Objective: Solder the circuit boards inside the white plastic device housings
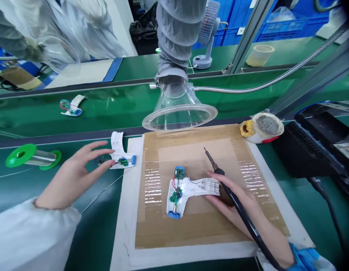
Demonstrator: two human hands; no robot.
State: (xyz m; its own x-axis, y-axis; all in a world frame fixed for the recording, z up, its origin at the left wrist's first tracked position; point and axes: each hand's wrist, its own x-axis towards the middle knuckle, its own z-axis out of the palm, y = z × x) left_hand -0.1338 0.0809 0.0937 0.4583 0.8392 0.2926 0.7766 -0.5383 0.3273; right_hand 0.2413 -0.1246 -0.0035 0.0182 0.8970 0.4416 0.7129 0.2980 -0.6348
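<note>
My right hand (233,205) is closed round a black soldering iron (216,169), tip pointing up and away, and its fingers also press the white handle of an open gadget half-shell (188,190). That shell lies on the brown cardboard mat (197,229) with a small green circuit board, red and black wires and blue end caps. My left hand (78,173) hovers with fingers spread beside a second white shell (120,156) at the mat's left edge, fingertips close to it. A thin solder wire (154,162) runs from there across the mat.
A clear fume-extraction funnel (178,109) on a grey hose hangs behind the mat. A green solder spool (32,156) lies at left. A third shell (70,107) rests on the green conveyor. A sponge holder (261,128) and black station (312,146) stand at right. A person in white stands top left.
</note>
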